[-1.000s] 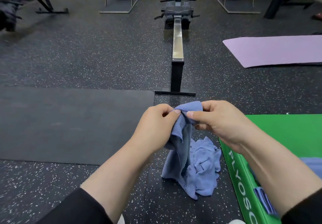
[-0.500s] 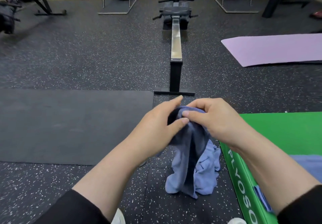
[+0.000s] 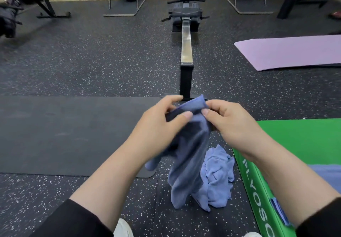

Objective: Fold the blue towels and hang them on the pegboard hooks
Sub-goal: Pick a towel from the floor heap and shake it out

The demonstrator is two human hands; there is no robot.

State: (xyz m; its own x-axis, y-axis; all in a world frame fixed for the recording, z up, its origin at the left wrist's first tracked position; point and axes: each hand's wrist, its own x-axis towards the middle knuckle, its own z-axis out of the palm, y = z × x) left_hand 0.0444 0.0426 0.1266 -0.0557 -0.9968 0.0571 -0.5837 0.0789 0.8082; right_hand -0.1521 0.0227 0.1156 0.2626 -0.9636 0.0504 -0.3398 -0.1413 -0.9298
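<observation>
A blue towel hangs crumpled in front of me, held at its top edge by both hands. My left hand pinches the edge between thumb and fingers on the left. My right hand pinches the same edge just to the right, thumb on the cloth. A second, lighter blue towel lies bunched on the speckled floor below, beside the green box. More blue cloth lies on top of the box at the right edge. No pegboard or hooks show in view.
A green plyo box stands at the right. A dark floor mat lies to the left, a purple mat at the far right. A rowing machine rail runs away straight ahead. Racks stand along the back wall.
My hands have drawn slightly apart along the towel's top edge, stretching out a short flat strip between them. The hanging towel has lifted a little off the one on the floor.
</observation>
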